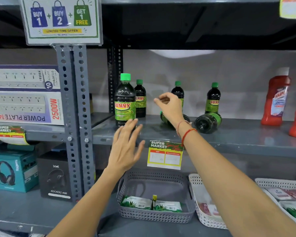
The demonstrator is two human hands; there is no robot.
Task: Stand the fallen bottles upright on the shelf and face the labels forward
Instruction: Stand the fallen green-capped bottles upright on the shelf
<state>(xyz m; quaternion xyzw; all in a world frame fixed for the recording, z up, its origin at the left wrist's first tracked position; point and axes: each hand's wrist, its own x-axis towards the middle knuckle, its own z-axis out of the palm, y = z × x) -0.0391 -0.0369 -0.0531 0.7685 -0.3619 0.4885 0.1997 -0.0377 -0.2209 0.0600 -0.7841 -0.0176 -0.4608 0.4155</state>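
Observation:
Dark Sunny bottles with green caps and green labels stand on the grey shelf (229, 134). A front bottle (125, 101) stands upright at the left, label forward, with a second (140, 100) just behind it. Two more stand at the back, one (178, 91) partly behind my right hand, one (213, 100) further right. Two bottles lie on their sides: one (208, 122) with its base toward me, another (163, 117) mostly hidden by my right wrist. My left hand (126, 147) is open, fingertips near the front bottle's base. My right hand (169, 105) hovers above the hidden fallen bottle, empty, its fingers loosely curled.
Red cleaner bottles (275, 100) stand at the shelf's right end. A perforated steel post (73, 117) borders the left, with power strip boxes (26, 108) beyond it. Below sit a grey basket (154, 216), a white basket (200, 211) and headphone boxes (56, 177). A price tag (165, 154) hangs on the shelf edge.

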